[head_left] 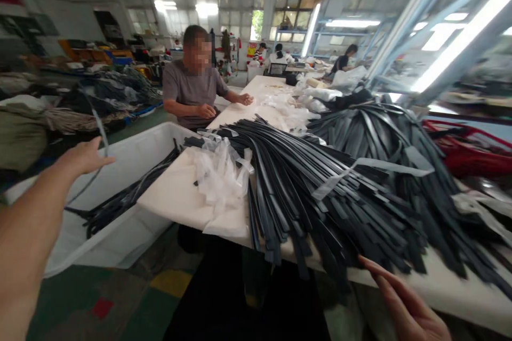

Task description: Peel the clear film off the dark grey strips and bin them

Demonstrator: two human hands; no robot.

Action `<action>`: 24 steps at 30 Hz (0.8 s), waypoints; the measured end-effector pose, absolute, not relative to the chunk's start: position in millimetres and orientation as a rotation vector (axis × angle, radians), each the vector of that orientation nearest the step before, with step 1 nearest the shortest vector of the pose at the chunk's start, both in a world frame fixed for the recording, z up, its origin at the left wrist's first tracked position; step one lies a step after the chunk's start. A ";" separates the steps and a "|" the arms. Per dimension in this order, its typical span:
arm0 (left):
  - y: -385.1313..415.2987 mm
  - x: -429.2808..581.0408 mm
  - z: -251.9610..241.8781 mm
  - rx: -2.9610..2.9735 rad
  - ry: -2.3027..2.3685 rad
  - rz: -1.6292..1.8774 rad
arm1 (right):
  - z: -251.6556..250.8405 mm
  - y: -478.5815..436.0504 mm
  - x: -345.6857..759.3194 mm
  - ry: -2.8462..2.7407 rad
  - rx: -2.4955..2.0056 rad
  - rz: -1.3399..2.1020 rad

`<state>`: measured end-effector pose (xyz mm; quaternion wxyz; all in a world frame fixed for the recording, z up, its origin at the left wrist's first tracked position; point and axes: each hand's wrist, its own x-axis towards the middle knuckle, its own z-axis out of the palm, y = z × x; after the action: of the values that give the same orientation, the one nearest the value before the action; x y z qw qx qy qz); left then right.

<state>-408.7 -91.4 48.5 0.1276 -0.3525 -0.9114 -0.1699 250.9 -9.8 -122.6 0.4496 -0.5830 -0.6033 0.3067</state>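
My left hand reaches out over the white plastic bin, thumb and fingers apart. A thin dark strip hangs in a curve beside its fingertips, blurred by motion, and looks loose. More black strips lie lengthwise in the bin. At the near table edge, my right hand has its fingers pressed together, the tips at the end of a black strip. That strip belongs to a large fanned bundle of flat black strips, whose ends overhang the table. A translucent band lies across the bundle.
Crumpled clear plastic lies on the table's left corner. Another black strip pile and a red basket are at the right. A co-worker sits across the table, beyond the bin. Dark heaps cover the floor at left.
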 end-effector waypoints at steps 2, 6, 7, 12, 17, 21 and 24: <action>-74.3 -393.5 25.3 -1.139 -2.657 -0.474 | -117.5 -17.6 251.2 -1.543 -1.472 0.746; -59.5 -332.1 0.1 -1.270 -2.667 -0.620 | -119.3 -29.6 253.3 -1.601 -1.395 0.665; -61.3 -313.3 -3.8 -1.300 -2.615 -0.682 | -121.3 -32.4 252.6 -1.620 -1.376 0.643; -88.9 -240.9 -28.9 -1.680 -2.185 -1.010 | -130.0 -45.4 235.7 -1.792 -1.236 0.522; -116.4 -220.3 -71.5 -2.180 -1.965 -0.772 | -134.9 -53.8 213.8 -1.959 -1.061 0.445; -117.5 -216.6 -99.4 -2.111 -1.854 -0.565 | -134.1 -53.1 203.0 -2.009 -0.979 0.408; -109.1 -215.2 -103.8 -2.114 -1.824 -0.608 | -127.1 -50.5 194.2 -2.054 -0.865 0.402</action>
<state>-215.2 -109.1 -103.8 0.1417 -0.7323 -0.6318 -0.2106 194.2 -50.5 -127.1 0.4246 -0.3459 -0.8211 0.1605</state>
